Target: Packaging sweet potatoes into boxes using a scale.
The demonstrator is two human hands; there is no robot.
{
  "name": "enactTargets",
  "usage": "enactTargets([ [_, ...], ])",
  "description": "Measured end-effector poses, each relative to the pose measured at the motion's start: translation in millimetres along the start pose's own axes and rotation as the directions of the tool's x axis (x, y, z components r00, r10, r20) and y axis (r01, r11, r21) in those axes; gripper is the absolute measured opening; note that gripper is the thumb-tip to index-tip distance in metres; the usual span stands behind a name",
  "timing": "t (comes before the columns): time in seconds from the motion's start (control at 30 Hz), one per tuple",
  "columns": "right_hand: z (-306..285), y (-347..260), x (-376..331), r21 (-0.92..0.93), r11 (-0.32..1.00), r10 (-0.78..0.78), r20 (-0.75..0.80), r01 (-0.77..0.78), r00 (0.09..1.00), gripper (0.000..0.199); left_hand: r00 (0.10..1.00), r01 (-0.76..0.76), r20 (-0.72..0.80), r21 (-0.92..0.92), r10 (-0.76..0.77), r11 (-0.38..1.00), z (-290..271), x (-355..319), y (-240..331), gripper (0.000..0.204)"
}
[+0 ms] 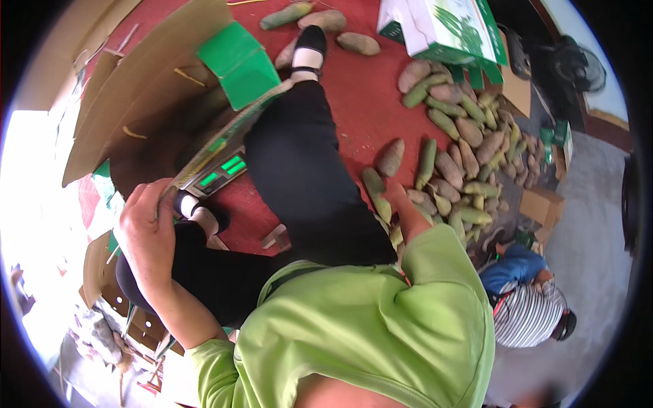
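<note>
My left hand [146, 228] is raised with its fingers curled closed at the near corner of a large open cardboard box [129, 102], seemingly around the rim. Beside it, under the box, a digital scale [221, 173] shows lit green displays. My right hand [396, 195] reaches down on the right, against the side of a long green cucumber [375, 189]. The fingers there are partly hidden and small. A brown-skinned cucumber [391, 158] lies just beyond it. Inside the box, dark shadow hides most of the contents; a green flap [237, 64] hangs out at its far side.
A pile of green and brown cucumbers [469, 160] spreads over the red floor [367, 88] to the right. A white and green carton [442, 30] stands behind it. A fan [578, 64] is at the far right. Another person [527, 306] crouches at the lower right.
</note>
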State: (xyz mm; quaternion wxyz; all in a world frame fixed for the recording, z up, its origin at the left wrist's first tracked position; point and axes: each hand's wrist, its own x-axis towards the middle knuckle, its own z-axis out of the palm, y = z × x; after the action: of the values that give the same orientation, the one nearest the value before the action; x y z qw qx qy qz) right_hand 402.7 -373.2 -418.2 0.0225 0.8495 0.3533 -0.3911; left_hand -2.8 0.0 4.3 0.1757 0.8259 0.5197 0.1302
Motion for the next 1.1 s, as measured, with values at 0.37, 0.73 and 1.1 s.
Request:
enactTargets([
  [0.37,-8.4,-68.8,-24.9,-0.253,0.888,0.42,0.103,-0.384,0.902,0.085,0.998,-0.011,0.064,0.004,0.01,1.0,-0.9,2.8,-2.1,0.014],
  [0.73,8.5,-66.7,-2.8,0.076,0.995,-0.063,-0.105,0.071,0.993,0.065,0.998,-0.037,0.058,0.06,0.034,0.998,-1.8,-1.7,-1.5,0.011],
  [1.1,-207.4,-243.6,-11.8,0.364,0.76,-0.401,-0.389,0.539,0.829,0.062,0.997,-0.076,0.022,0.079,0.074,0.994,-2.4,-6.6,-10.0,0.01],
])
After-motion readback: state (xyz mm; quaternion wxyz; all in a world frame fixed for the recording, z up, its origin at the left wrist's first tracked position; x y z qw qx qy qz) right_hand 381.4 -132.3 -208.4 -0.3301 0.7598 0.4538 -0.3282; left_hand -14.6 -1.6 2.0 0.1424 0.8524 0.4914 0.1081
